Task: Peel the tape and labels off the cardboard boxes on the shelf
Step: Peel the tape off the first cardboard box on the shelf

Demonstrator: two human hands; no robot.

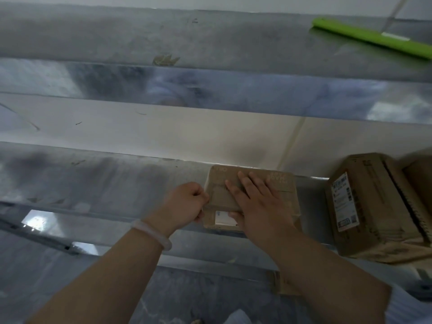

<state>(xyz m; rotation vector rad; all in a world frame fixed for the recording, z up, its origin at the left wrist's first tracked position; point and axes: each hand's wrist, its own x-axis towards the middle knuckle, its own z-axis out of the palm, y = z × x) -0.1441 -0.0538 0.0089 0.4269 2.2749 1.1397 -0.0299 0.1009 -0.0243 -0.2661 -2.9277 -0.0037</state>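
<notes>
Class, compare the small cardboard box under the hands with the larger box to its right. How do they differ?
The small box is pressed by the right hand and pinched at its left edge by the left hand; the larger box is untouched. The small box's label is partly covered; the larger box's label shows fully. Both are brown cardboard.

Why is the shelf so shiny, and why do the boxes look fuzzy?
Head view: the metal shelf mirrors bright light as white patches; the whole head view is soft, and the larger box at the right edge is smeared most; the small box under the right hand looks dim.
</notes>
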